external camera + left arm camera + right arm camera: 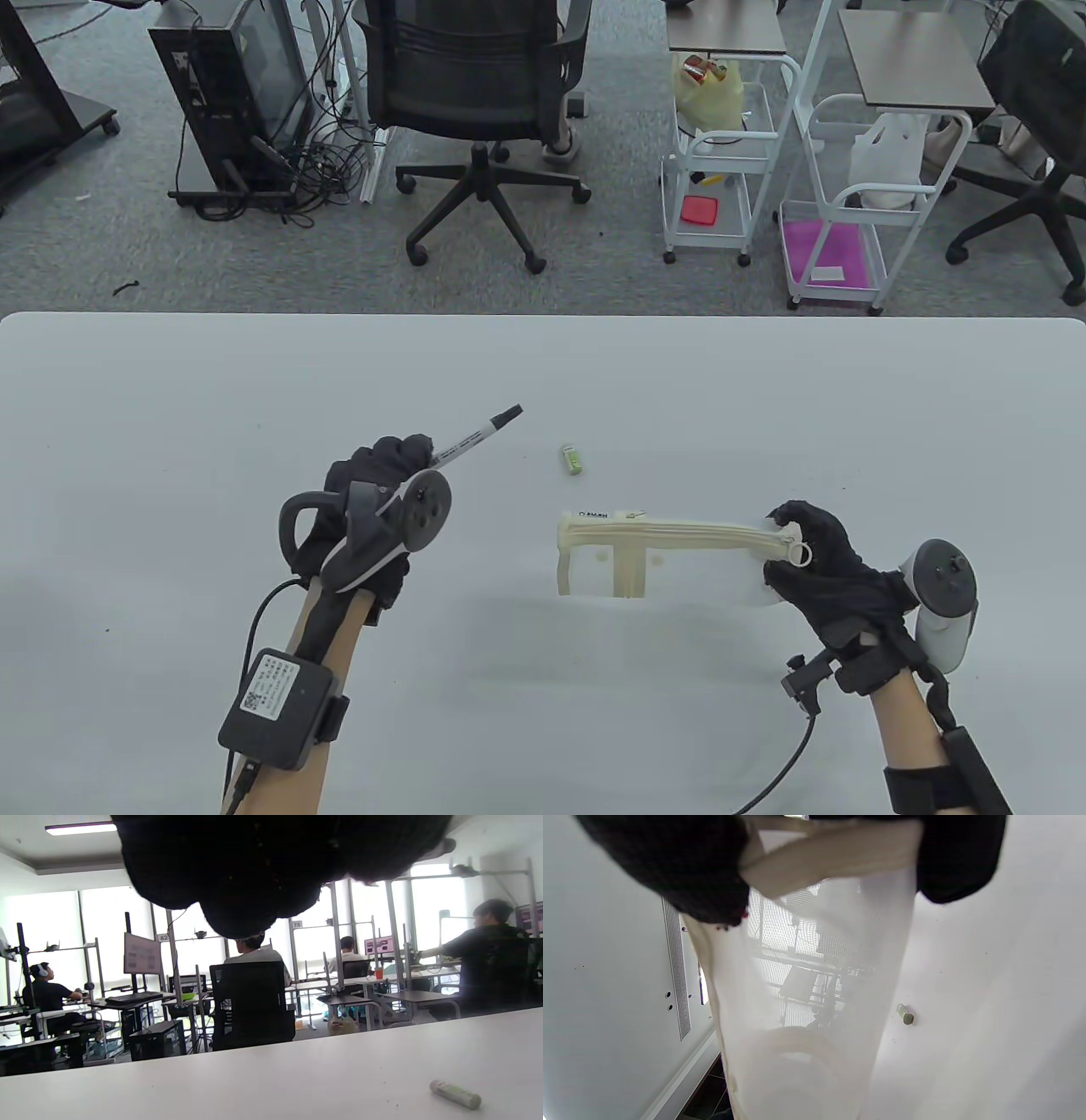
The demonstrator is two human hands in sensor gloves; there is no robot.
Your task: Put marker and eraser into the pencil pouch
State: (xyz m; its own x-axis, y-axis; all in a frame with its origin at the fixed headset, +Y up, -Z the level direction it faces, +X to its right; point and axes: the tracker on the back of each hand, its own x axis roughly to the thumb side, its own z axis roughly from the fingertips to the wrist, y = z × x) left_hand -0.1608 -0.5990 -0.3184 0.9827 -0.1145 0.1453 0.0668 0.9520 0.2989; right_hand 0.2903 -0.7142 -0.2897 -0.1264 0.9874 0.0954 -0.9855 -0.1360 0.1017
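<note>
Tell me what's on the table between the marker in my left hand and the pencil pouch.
In the table view, only the small green eraser lies between the marker and the pencil pouch.

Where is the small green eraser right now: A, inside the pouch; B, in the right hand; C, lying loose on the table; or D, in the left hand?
C: the eraser lies alone on the table, apart from the left hand holding the marker and the right hand gripping the pouch.

High table view looking down; low, close wrist views sharing the eraser (455,1094) on the table (170,407).
</note>
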